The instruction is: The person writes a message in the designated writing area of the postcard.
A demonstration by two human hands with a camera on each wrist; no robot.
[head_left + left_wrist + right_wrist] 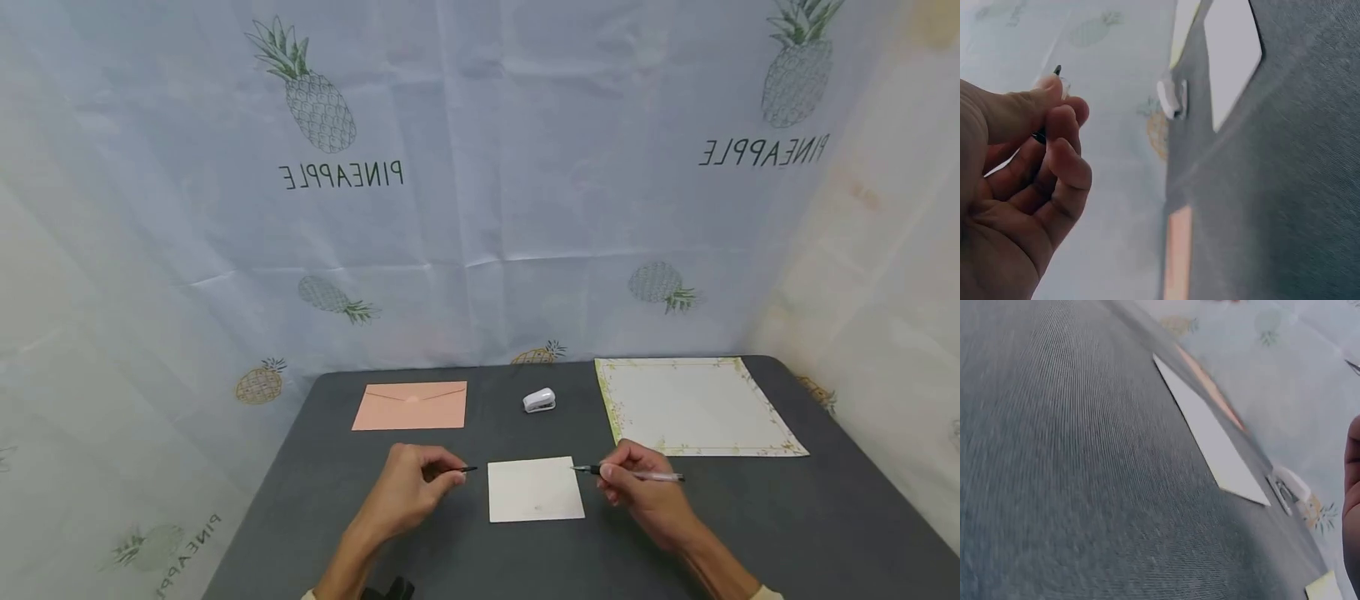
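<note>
Between thumb and fingertips my left hand (pixel 408 492) pinches a small pen cap (pixel 469 468). Its dark end (pixel 1057 70) pokes out past the thumb in the left wrist view, and the fingers hide most of the rest. My right hand (pixel 647 493) grips a pen (pixel 660 477) with a clear barrel and a dark grip section. The pen's point is directed left and overlaps the right edge of a small white card (pixel 536 493) in the head view. This card lies flat between the two hands.
A closed pink envelope (pixel 412 408) lies at the back left of the dark table (pixel 300 517). Beyond the card stands a small white stapler (pixel 539 401). A large sheet with a floral border (pixel 690 404) lies at the back right. Pineapple-print cloth (pixel 480 208) hangs behind the table.
</note>
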